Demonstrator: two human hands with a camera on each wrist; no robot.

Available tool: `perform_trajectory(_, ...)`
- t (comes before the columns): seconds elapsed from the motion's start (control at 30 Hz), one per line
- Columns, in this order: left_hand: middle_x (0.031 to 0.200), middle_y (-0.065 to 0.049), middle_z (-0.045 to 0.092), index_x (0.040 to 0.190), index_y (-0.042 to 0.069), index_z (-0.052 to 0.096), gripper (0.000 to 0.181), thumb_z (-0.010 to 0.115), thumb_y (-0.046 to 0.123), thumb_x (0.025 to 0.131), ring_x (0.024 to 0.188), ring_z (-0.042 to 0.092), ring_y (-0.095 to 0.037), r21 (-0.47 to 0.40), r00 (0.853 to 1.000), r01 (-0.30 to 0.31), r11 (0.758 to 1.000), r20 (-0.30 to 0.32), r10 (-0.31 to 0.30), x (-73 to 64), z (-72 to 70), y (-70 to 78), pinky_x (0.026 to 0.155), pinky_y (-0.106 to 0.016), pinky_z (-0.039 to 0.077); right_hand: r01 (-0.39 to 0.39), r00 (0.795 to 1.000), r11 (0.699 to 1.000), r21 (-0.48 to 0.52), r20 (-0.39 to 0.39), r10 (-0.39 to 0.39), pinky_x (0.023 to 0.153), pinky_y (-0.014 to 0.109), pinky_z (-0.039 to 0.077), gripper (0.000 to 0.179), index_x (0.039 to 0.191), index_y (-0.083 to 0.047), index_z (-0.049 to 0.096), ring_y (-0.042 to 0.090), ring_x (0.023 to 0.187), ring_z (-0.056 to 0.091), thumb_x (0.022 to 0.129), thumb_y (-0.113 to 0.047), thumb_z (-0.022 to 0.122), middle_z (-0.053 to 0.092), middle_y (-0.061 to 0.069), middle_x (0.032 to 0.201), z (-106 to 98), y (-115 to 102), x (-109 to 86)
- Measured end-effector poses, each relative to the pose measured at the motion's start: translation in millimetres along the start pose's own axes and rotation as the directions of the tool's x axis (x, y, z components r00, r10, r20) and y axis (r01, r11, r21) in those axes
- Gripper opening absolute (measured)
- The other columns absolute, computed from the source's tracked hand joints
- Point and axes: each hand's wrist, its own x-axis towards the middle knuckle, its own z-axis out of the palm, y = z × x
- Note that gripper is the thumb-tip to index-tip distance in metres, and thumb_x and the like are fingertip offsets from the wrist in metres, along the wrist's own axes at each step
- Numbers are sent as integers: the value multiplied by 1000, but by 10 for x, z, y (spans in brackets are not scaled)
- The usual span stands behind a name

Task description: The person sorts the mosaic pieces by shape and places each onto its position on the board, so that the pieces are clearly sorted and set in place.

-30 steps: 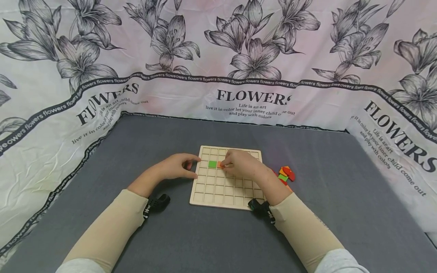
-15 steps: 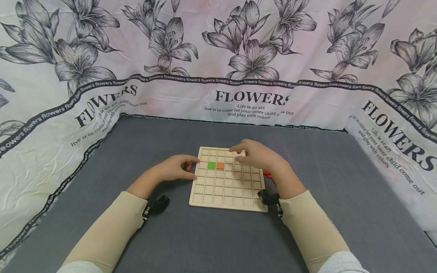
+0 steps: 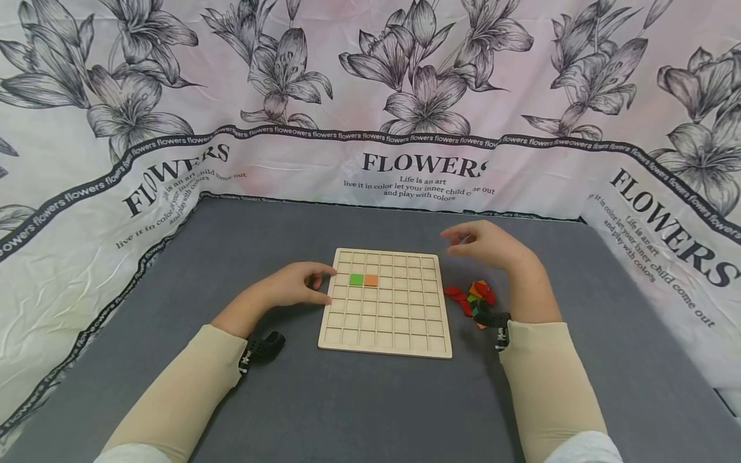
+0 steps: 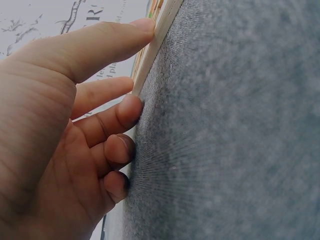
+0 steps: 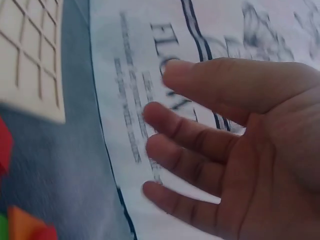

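A pale wooden grid board [image 3: 384, 321] lies on the grey cloth. Side by side in its upper left cells sit a green square tile [image 3: 356, 280] and an orange square tile [image 3: 371, 280]. My left hand [image 3: 295, 284] touches the board's left edge with thumb and fingertips; in the left wrist view the thumb rests on the rim [image 4: 152, 47]. Off the board's upper right corner, my right hand [image 3: 485, 243] hovers with relaxed fingers and holds nothing. Below it lies a small pile of red, orange and green pieces [image 3: 483, 290], partly hidden by the wrist camera.
Dark grey cloth [image 3: 278, 405] covers the table around the board. A white curtain [image 3: 324, 167] printed with flowers and lettering rises along the back and both sides. Black cameras [image 3: 267, 347] are strapped to both wrists.
My right hand has let go of the orange tile, leaving it beside the green one, and moved right, off the board. The pile shows again. My left hand stays at the board's edge.
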Motion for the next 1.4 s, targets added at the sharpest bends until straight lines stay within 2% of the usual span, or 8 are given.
perform_trajectory(0.2,89,-4,52,144,9,58,63,84,27,89,73,45,-17,1,1000,5,1000,1,-5,1,2,4,67,-34,38,-105,989,994,-10,99,105,93,53,49,42,139,-3,62,34,110,59,101,-20,66,63,19,132,-147,259,-89)
perform_trajectory(0.43,89,-5,53,144,8,58,63,83,26,89,73,44,-17,-4,1000,6,1000,0,-6,3,-6,11,67,-34,38,-285,918,957,-48,272,288,81,43,47,32,114,-6,67,28,102,55,93,-28,76,65,7,106,-108,396,-103)
perform_trajectory(0.6,89,-4,52,144,8,58,63,83,26,89,73,44,-17,-8,1000,4,1000,0,-4,-19,-11,21,67,-35,38,-324,894,936,-137,279,350,75,43,41,28,88,-11,65,26,91,50,83,-31,84,57,5,88,-8,365,-81)
perform_trajectory(0.83,89,-3,52,145,9,57,64,83,28,89,72,44,-17,-9,1000,-7,1000,-5,7,-21,-1,-14,67,-34,38,-324,880,909,-262,269,392,66,36,41,18,75,-16,67,20,79,51,78,-24,83,55,0,76,103,300,-26)
perform_trajectory(0.93,90,-4,53,145,9,58,64,83,28,89,72,44,-17,-12,1000,-11,1000,-7,11,-21,-6,-12,68,-35,39,-323,881,916,-240,277,383,62,35,38,16,70,-15,63,18,72,49,76,-17,78,52,-1,70,113,287,-19)
perform_trajectory(1.1,90,-4,53,144,7,58,64,84,28,89,72,44,-17,-13,1000,-19,1000,-6,19,-17,-15,1,68,-35,39,-313,896,933,-176,270,352,65,36,41,7,76,-15,64,21,76,52,77,-11,70,58,2,76,101,268,-29)
perform_trajectory(1.27,89,-4,53,143,7,58,64,84,27,89,72,44,-17,-15,1000,-16,1000,-6,16,-11,-9,-2,68,-35,39,-260,939,957,-130,195,281,65,36,40,3,82,-10,63,22,76,51,79,-10,65,56,4,77,78,257,-25)
perform_trajectory(1.4,89,-4,53,143,7,58,64,84,26,89,72,44,-17,-20,1000,-15,1000,-8,15,-13,-8,0,68,-35,39,-188,973,977,-106,114,199,66,38,40,12,93,-5,61,23,78,52,86,-13,67,55,6,83,61,206,-10)
